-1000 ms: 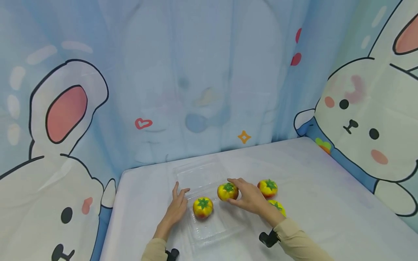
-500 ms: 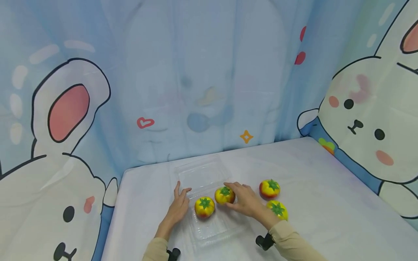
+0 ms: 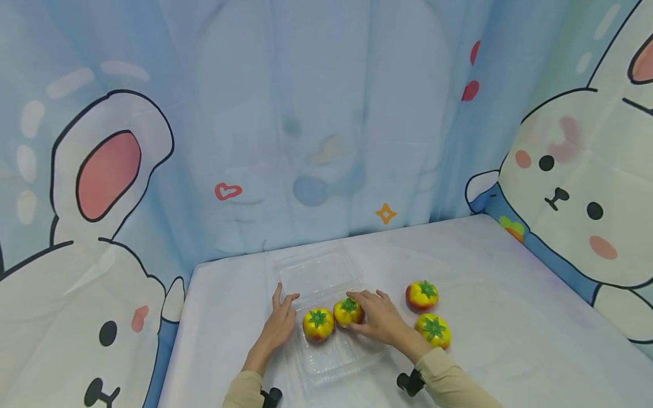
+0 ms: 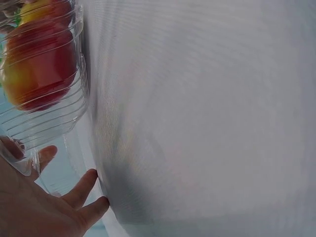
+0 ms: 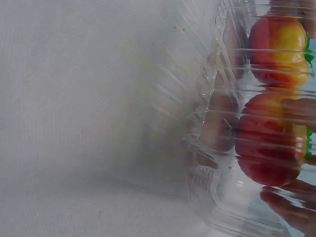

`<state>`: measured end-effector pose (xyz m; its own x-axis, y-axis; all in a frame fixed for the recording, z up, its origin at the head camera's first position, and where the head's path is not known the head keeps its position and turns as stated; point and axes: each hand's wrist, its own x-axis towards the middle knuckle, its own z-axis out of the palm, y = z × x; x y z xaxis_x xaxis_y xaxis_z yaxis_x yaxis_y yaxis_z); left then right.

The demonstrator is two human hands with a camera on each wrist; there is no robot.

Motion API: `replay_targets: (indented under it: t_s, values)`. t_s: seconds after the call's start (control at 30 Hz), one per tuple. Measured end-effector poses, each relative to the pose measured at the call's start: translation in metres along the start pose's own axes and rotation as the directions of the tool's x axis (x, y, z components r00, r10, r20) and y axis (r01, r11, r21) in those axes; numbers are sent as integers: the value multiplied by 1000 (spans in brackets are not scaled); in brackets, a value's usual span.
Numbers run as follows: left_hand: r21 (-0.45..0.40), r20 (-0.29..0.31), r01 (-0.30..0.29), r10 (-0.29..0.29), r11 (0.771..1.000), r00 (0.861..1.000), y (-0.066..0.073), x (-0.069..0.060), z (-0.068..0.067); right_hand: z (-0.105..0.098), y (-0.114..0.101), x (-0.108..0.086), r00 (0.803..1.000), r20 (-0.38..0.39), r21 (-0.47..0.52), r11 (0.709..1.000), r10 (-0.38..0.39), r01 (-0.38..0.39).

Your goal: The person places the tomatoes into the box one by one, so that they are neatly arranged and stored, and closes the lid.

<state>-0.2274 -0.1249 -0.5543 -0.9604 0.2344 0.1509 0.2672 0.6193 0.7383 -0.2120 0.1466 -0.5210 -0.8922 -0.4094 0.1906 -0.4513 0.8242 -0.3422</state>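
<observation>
Yellow-red fruit shifted leftward, right hand seemingly pinching it, left hand splayed.

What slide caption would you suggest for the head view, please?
The right hand holds a yellow-red fruit beside a second fruit in a clear container, left hand at its edge.

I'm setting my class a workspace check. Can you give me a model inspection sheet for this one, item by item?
Surface: white-covered table.
Job's things: open clear container, lid on its far side; left fruit and gripped fruit inside; far loose fruit and near loose fruit on the table, right of the container.
Clutter: nothing seen.
Hands: left hand, fingers spread, at the container's left edge; right hand around the gripped fruit.
Cables: nothing seen.
Surroundings: blue curtain; printed rabbits left and right.
</observation>
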Motion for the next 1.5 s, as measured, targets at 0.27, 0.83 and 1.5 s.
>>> replay_targets:
  t_s: [0.27,0.83,1.5]
  values:
    - [-2,2,0,0,1000,1000,0,-1,1,-1,1,0,1000,13,24,1000,11,-11]
    - [-22,12,19,-18,1000,1000,4,1,-1,-43,26,3,990,-141,47,999,29,-22]
    - [-8,6,40,-40,999,999,2,-1,1,-68,111,-39,904,-99,116,907,416,-404]
